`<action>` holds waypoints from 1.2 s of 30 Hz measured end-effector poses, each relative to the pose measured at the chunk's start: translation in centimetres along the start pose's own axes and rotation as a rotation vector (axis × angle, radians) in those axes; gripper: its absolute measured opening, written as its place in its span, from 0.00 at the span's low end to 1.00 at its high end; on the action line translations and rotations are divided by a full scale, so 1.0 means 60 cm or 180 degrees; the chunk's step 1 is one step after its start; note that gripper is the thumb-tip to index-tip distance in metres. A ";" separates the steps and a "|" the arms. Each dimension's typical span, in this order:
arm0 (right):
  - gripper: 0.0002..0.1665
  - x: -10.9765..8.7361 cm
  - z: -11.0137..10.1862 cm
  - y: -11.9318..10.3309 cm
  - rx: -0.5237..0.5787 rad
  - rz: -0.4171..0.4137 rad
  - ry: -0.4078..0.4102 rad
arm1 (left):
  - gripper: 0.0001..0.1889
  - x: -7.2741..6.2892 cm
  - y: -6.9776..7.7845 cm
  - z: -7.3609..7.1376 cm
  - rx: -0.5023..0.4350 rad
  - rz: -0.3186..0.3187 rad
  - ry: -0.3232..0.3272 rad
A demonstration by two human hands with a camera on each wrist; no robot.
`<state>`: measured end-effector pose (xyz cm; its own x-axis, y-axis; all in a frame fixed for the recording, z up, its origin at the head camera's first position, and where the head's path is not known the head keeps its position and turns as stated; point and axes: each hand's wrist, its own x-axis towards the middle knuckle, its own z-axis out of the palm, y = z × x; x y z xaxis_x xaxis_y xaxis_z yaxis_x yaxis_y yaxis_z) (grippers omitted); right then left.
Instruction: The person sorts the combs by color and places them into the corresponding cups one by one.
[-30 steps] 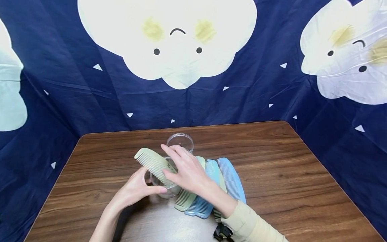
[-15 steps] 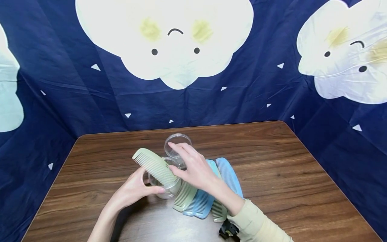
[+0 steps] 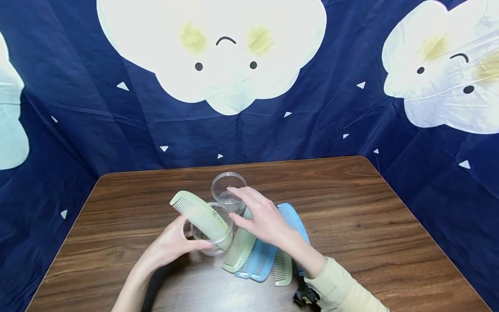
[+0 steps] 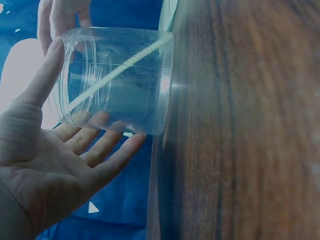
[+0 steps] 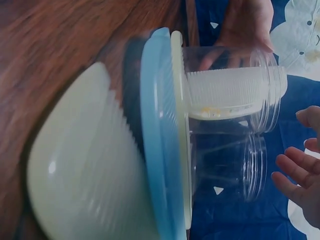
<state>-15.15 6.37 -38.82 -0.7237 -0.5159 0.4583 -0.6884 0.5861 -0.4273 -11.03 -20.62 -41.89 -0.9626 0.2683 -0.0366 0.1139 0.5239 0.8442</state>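
My left hand holds a clear plastic jar at the left of the pile, thumb on the near side of its rim and fingers round the far side. Leaning inside that jar is a pale green comb; its upper end sticks out past the rim to the left. In the right wrist view the same comb shows through the jar wall. My right hand hovers right of the jar, fingers extended, holding nothing and apart from the comb. Behind stands a second clear jar, with nothing visible in it.
Right of the jars several combs lie overlapping on the wooden table: a green comb, a blue comb, another green comb and a blue comb partly under my right forearm. A dark blue cloth hangs behind.
My right hand has let go of the green comb and moved right, away from the jar. The comb stays leaning in the jar, and my left hand keeps its hold.
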 end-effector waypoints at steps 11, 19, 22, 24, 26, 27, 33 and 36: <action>0.35 -0.019 -0.002 0.021 -0.0015 0.0047 -0.0220 | 0.43 -0.003 0.004 -0.003 0.0031 -0.0120 -0.0009; 0.34 -0.030 -0.004 0.031 -0.0155 0.0090 -0.0584 | 0.43 -0.003 0.004 -0.003 -0.0049 -0.0144 -0.0017; 0.34 -0.033 -0.003 0.034 -0.0181 0.0077 -0.0719 | 0.43 -0.003 0.003 -0.002 -0.0064 -0.0149 -0.0029; 0.33 -0.035 -0.002 0.036 -0.0202 0.0035 -0.0789 | 0.43 -0.002 0.003 -0.002 -0.0040 -0.0166 -0.0026; 0.32 -0.036 -0.002 0.038 -0.0245 -0.0018 -0.0867 | 0.43 -0.002 0.003 -0.003 -0.0017 -0.0185 -0.0022; 0.32 -0.037 -0.001 0.039 -0.0273 -0.0054 -0.0907 | 0.43 -0.002 0.003 -0.003 -0.0016 -0.0190 -0.0021; 0.31 -0.037 0.000 0.043 -0.0488 -0.0254 -0.1160 | 0.43 -0.002 0.004 -0.002 -0.0055 -0.0225 -0.0036; 0.32 -0.037 0.000 0.044 -0.0583 -0.0312 -0.1297 | 0.43 -0.001 0.004 -0.002 -0.0057 -0.0252 -0.0043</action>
<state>-15.35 9.03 -40.96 -0.6407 -0.7567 0.1300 -0.7613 0.6041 -0.2357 -10.96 -20.59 -41.63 -0.9650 0.2375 -0.1108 0.0330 0.5293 0.8478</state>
